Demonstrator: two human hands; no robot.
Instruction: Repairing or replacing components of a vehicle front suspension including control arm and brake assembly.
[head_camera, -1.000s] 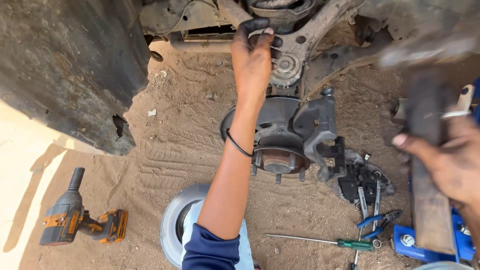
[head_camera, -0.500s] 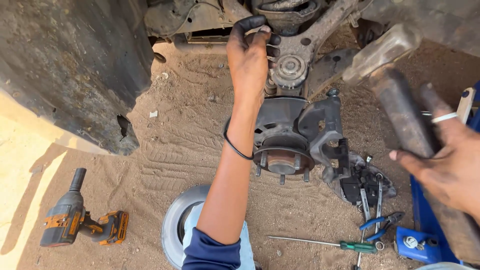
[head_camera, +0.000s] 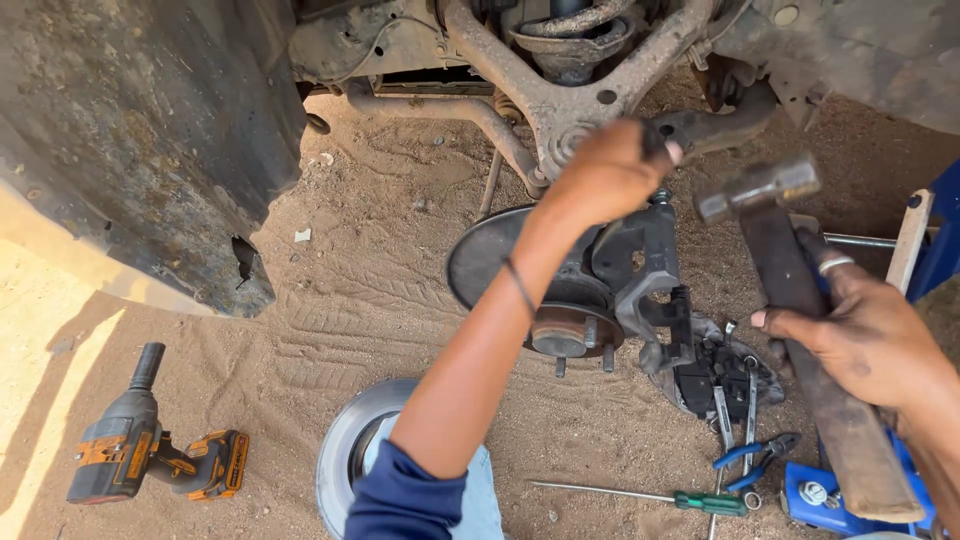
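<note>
While the left hand (head_camera: 605, 178) is clenched on the top of the steering knuckle (head_camera: 640, 275) under the control arm (head_camera: 570, 110), the right hand (head_camera: 865, 335) grips a heavy hammer (head_camera: 790, 300) mid-handle, right of that rigid, weighty, grimy knuckle.

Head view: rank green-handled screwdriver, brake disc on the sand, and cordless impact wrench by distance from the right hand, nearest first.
From the right hand, which grips the hammer:
1. Green-handled screwdriver: on the sand just below and left of the hand.
2. Brake disc: lying flat at bottom centre, partly behind the left arm's sleeve.
3. Cordless impact wrench: far left on the sand.
</note>
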